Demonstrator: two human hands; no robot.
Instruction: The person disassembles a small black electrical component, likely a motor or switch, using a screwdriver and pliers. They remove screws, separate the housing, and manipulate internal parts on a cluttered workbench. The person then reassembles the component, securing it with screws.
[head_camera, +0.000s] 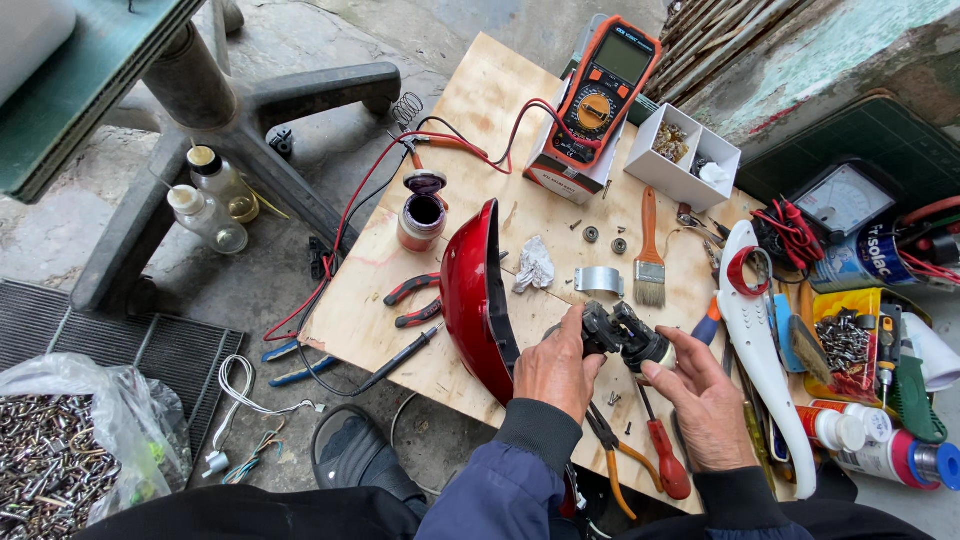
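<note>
Both hands hold one small black motor part (622, 335) over the near middle of the plywood board (480, 110): left hand (556, 370) closed around its left end, right hand (700, 400) pinching its pale right end. I judge it rigid, dense, greasy; grip the body, not protruding tabs

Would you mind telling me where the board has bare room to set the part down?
Bare wood lies between the jar and the meter, and left of the pliers. Right of the brush it is crowded.
</note>
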